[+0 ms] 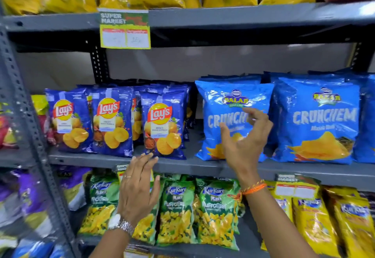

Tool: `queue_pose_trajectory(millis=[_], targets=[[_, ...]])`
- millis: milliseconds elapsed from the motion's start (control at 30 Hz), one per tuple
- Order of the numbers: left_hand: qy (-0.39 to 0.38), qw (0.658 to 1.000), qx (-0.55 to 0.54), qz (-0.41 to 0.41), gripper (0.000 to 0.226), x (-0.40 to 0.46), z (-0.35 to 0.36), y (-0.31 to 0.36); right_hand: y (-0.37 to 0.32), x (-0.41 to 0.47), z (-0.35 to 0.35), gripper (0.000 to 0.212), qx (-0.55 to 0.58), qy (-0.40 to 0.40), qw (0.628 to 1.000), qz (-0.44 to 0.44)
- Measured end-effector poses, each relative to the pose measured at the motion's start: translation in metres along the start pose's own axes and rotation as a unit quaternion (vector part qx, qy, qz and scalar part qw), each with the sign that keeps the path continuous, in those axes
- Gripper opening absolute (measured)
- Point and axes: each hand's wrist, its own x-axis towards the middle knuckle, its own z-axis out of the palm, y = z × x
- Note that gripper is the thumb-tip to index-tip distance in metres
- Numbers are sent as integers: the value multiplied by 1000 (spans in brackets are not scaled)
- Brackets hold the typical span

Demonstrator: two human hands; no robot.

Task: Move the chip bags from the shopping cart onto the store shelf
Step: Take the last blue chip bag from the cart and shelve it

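head view, right hand (244, 142) covers crunchem bag (231, 119) lettering, price tag (125, 29) blurred

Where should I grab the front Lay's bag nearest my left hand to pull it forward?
Pinch the top crimped edge of the rightmost front Lay's bag, coming from the front and above. It stands upright at the shelf edge, with other bags close behind and its top seam free. The left hand is open just below.

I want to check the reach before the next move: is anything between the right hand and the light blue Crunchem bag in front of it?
Nothing visible does. The right hand is open directly before the left Balaji Crunchem bag, with no other bag or object between them.
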Motion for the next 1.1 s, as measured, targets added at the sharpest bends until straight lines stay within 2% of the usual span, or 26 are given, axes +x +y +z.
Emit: queue_pose_trajectory(millis=[67,100,200,300,467,700,800,933,1100], targets=[[-4,1000,0,-6,46,-3,-12,-31,-17,-10,26,47,55,-61,996,33],[-4,1000,3,-11,47,-4,-16,-44,-24,-15,38,51,69,-115,989,61],[-4,1000,6,-21,47,-13,-28,-85,-35,-36,75,84,27,-268,953,138],[-17,1000,3,-20,47,-19,-27,-111,-37,-46,93,110,5,-318,929,190],[-33,999,-9,-2,44,-24,-25,-141,-39,-55,110,103,-5,-319,911,261],[1,1000,-21,12,40,-21,-17,-147,-40,-66,121,73,-24,-280,926,251],[22,999,-29,17,38,-20,-17,-143,-40,-76,127,74,-27,-248,932,262],[26,999,-39,19,38,-19,-16,-144,-41,-76,129,84,-40,-258,928,266],[33,998,-44,15,38,-20,-16,-141,-44,-75,128,71,-50,-267,928,255]])
